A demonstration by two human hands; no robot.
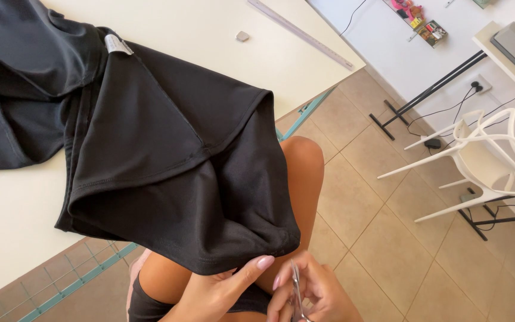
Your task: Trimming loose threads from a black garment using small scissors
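A black garment (168, 161) lies on a cream table (13, 220) and hangs over its edge onto my lap. My left hand (222, 289) pinches the garment's lower hem, thumb on top of the cloth. My right hand (320, 292) grips small metal scissors (297, 292) right beside that hem, blades pointing up toward the cloth. A white label (117, 45) shows at the garment's neck, up on the table. My bare knee (303, 158) sticks out under the cloth.
A long ruler (300, 33) and a small grey piece (242, 36) lie at the table's far edge. A white chair (484, 155) stands on the tiled floor (388, 250) to the right, next to a black-framed desk (436, 89) with cables.
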